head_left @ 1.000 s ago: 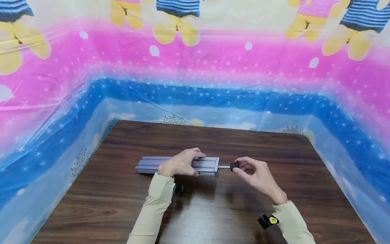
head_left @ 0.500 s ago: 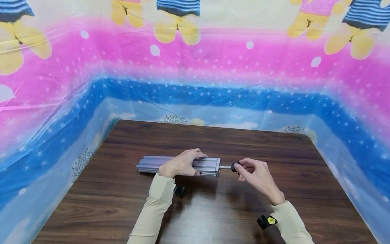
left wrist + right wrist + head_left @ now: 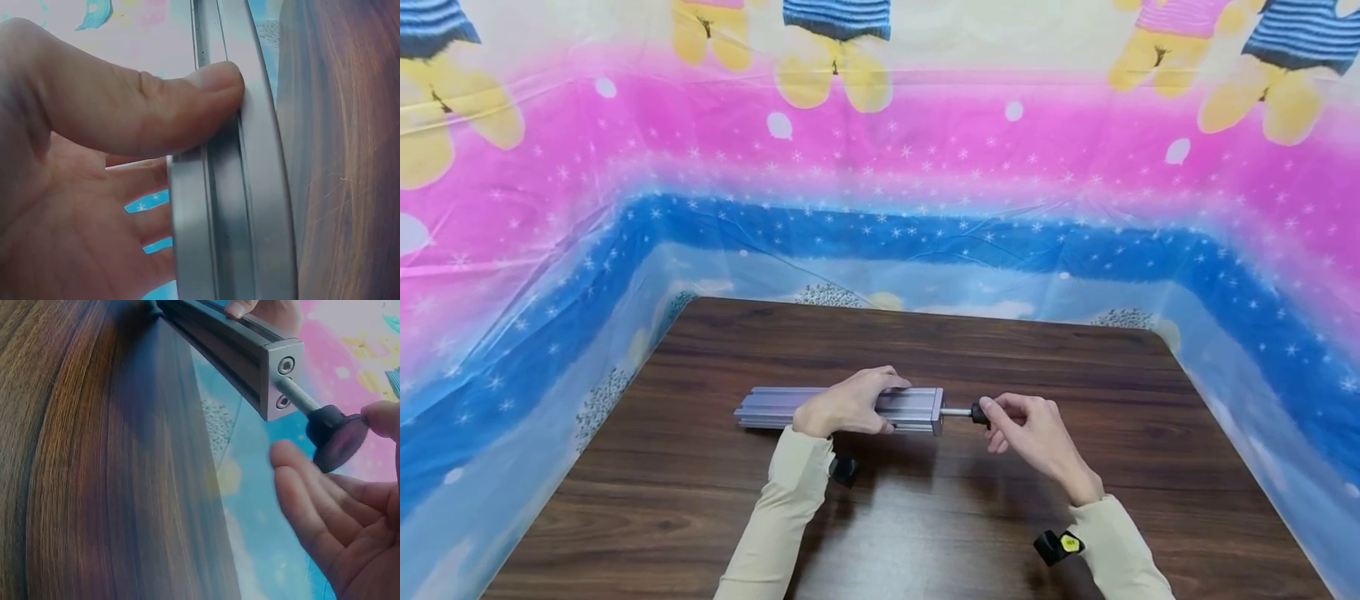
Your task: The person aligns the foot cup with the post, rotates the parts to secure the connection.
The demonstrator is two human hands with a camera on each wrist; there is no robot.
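Note:
A silver aluminium profile (image 3: 778,403) lies sideways over the middle of the table, long grooves running along it. My left hand (image 3: 850,404) grips it near its right end; in the left wrist view the thumb (image 3: 156,112) presses across the grooved face, with the fingers behind. Two bolts hold an end plate (image 3: 273,381) on the profile, and a threaded rod (image 3: 300,394) sticks out between them. At the rod's outer tip is a black levelling foot (image 3: 340,434). My right hand (image 3: 1037,433) pinches its round base between thumb and fingers.
Beneath the profile is a dark wood-grain table (image 3: 662,500). A printed cloth (image 3: 925,158) in pink and blue hangs around its back and sides. Black camera mounts sit at the left wrist (image 3: 844,472) and right wrist (image 3: 1058,546).
My right thumb has rolled forward over the levelling foot while the fingers shifted down beneath it. The left hand keeps its grip, and the profile has barely shifted.

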